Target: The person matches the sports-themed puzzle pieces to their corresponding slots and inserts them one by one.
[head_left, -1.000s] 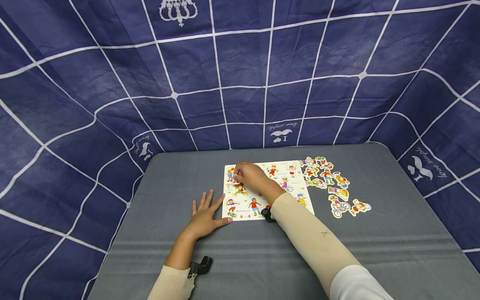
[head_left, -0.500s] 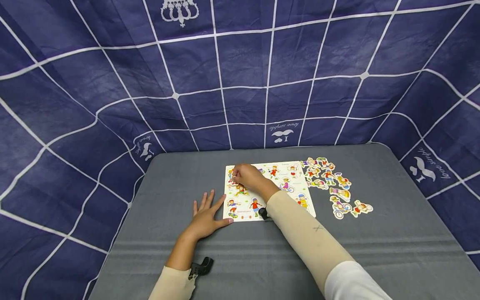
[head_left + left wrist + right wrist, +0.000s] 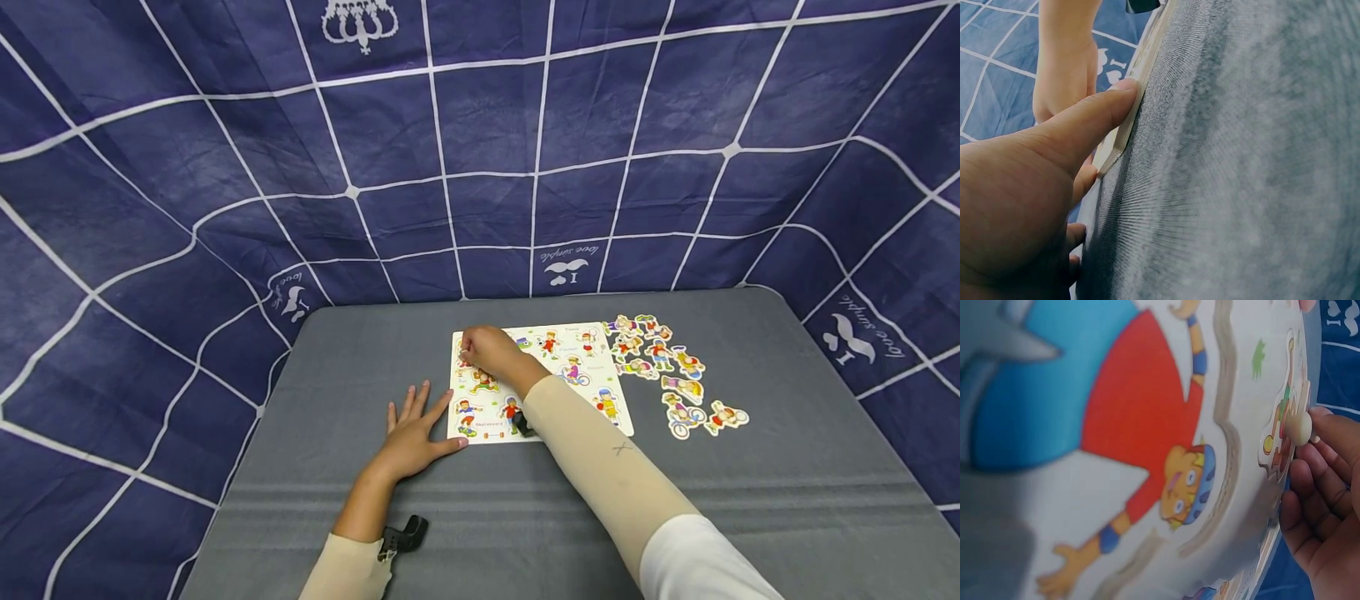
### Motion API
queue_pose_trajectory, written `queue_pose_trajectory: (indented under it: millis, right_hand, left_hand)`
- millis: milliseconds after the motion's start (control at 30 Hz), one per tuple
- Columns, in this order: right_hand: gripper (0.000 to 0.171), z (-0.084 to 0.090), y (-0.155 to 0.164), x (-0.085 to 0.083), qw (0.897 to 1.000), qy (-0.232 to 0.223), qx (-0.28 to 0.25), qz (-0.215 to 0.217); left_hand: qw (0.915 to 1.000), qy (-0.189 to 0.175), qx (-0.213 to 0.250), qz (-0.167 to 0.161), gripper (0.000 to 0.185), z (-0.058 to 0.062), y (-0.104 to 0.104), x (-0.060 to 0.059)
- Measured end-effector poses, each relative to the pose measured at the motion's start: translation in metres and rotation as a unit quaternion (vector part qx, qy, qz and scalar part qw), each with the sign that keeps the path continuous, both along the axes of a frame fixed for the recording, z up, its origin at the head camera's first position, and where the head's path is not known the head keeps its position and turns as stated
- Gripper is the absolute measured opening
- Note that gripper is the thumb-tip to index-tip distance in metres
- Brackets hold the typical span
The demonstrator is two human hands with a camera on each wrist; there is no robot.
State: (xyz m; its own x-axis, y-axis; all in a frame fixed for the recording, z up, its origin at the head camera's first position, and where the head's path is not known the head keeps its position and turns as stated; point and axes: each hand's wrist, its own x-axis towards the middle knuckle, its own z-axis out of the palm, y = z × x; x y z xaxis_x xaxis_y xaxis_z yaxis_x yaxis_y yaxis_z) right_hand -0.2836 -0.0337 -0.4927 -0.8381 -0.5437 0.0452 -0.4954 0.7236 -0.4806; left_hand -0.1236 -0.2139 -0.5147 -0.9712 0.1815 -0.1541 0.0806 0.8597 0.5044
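Right hand (image 3: 489, 350) pinches a knobbed puzzle piece (image 3: 1285, 434) at the puzzle board's (image 3: 592, 417) 10 o'clock corner. Left hand (image 3: 411, 432) flat, relaxed; thumb braces the board's 7 o'clock edge, table centre.

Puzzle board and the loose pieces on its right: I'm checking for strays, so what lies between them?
In the head view, only bare grey table shows between the puzzle board and the loose pieces.

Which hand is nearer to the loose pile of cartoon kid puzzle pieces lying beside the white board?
Right. The right hand is over the white puzzle board's far-left corner, well short of the loose pieces. The left hand lies flat on the table, farther away, past the board's near-left corner.
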Motion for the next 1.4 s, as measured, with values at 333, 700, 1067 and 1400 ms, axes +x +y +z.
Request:
queue_pose_trajectory:
  millis: [333,700,1067,1400]
  right_hand:
    - [0.009,0.003,-0.008,-0.005,0.999,-0.002,0.039,-0.011]
    - [0.010,-0.001,-0.012,-0.005,0.998,0.005,0.051,-0.033]
    - [0.010,-0.001,-0.011,-0.003,0.998,-0.004,0.040,-0.039]
    - [0.016,0.000,-0.006,-0.001,0.999,-0.025,0.006,-0.042]
  left_hand:
    - [1.0000,0.003,-0.003,0.000,0.092,0.000,0.001,0.001]
    - [1.0000,0.002,-0.002,0.000,0.092,0.000,0.000,0.001]
    - [1.0000,0.003,0.001,0.000,0.093,-0.002,-0.001,0.001]
    - [1.0000,-0.002,0.000,0.006,0.092,-0.001,0.001,0.000]
